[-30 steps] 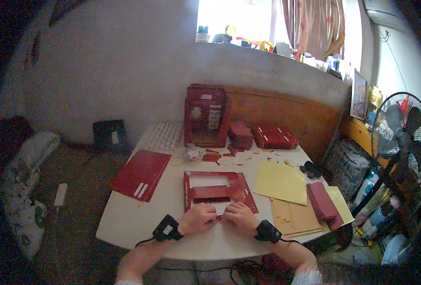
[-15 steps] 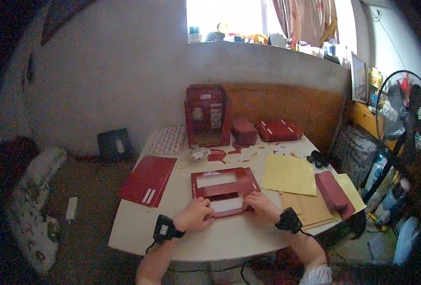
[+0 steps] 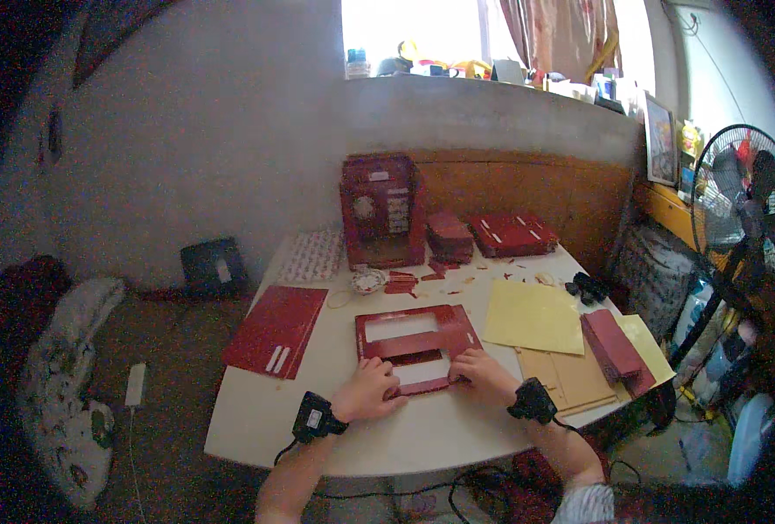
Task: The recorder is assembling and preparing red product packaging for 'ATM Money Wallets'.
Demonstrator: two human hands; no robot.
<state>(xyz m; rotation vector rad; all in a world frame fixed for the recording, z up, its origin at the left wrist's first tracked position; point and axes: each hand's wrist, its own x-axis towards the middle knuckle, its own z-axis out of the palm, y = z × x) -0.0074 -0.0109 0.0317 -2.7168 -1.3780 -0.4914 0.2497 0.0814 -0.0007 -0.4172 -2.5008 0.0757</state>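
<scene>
A dark red cardboard box piece (image 3: 405, 344) with two rectangular windows lies near the middle of the white table (image 3: 387, 450). Its near part is slightly raised along a fold. My left hand (image 3: 367, 390) grips its near left corner, fingers curled over the edge. On the near right corner, my right hand (image 3: 484, 374) holds the edge with bent fingers. The thumbs and undersides of the fingers are partly hidden. Each wrist wears a black strapped device. White shows through both windows.
Flat red sheets (image 3: 276, 325) lie at left. Yellow paper (image 3: 533, 316), tan cardboard (image 3: 571, 384) and a folded red stack (image 3: 613, 347) lie at right. Behind stand a red box (image 3: 379, 205) and stacked red pieces (image 3: 512, 236), with scraps in front. A black fan (image 3: 746, 188) stands far right.
The view has shifted slightly. Both hands keep hold of the red cardboard box piece, which has barely moved on the table.
</scene>
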